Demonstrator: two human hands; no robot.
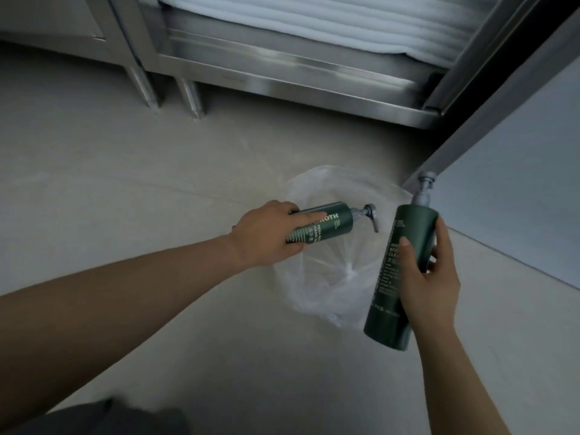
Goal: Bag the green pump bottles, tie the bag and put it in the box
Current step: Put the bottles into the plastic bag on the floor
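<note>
Dark green: left bottle [329, 226], right bottle [414, 221], both grey-topped, pale-lettered.

You are holding a smaller green bottle [323, 226] and a larger green bottle [387, 277], both showing smooth, satin plastic with pale matt print. Their pump heads [367, 212] are looking like dull grey, metal-finish plastic. The bag [326, 277] is showing thin, translucent, crinkled film and catching a faint gloss. The floor [157, 183] is looking matt and smooth. The shelf unit [282, 73] is gleaming as brushed steel, carrying soft, ribbed white cloth [314, 23].
</note>
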